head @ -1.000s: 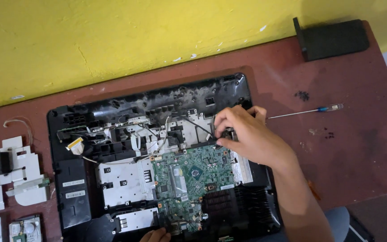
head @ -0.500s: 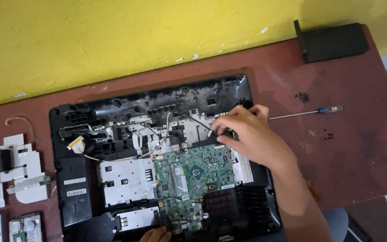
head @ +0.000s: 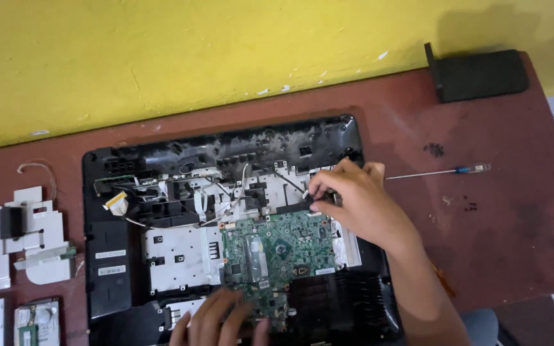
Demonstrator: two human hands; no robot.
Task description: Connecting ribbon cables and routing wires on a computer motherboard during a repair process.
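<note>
An opened black laptop chassis (head: 123, 269) lies on a dark red table (head: 495, 237), its insides showing. A green circuit board (head: 277, 247) sits in the middle, beside a silver metal shield (head: 174, 259). My right hand (head: 354, 205) reaches in from the lower right, fingertips pinched on a small black part with a thin cable at the board's upper right corner. My left hand (head: 216, 320) rests at the bottom edge, fingers spread on the board's lower edge. Black and white cables (head: 238, 192) run across the upper chassis.
A thin screwdriver with a blue handle (head: 440, 172) lies to the right of the chassis. A black rectangular block (head: 479, 74) stands at the far right by the yellow wall. White metal brackets (head: 24, 234) and a small drive (head: 36, 320) lie at the left.
My left hand has come further up into view onto the board's lower edge. My right hand has stayed at the same spot by the board's upper right corner.
</note>
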